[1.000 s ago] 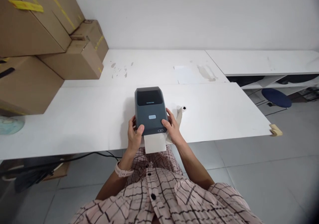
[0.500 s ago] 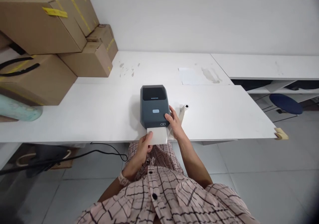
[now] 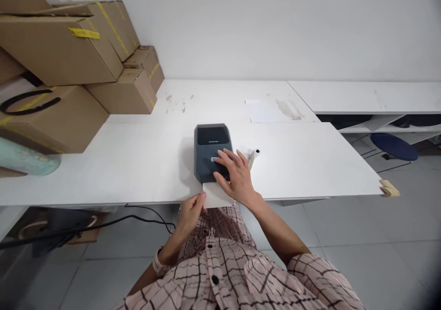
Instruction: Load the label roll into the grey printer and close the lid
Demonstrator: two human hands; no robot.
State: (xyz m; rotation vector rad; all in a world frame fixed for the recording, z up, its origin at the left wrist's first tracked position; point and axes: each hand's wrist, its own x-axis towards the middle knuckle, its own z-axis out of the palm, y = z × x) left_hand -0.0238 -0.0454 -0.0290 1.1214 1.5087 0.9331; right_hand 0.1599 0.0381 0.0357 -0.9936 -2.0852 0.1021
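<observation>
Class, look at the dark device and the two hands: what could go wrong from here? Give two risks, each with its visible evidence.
1. The white sheet could crease or tear: it sticks out of the dark device's front, with the left hand at its left edge.
2. The device might be pulled over the edge: it sits near the front of the table, though the right hand over its top may steady it.

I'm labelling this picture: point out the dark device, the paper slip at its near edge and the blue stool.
Dark device (image 3: 206, 153), head view: top face.
Paper slip (image 3: 215, 196), head view: middle.
Blue stool (image 3: 394, 146), head view: seat.
</observation>
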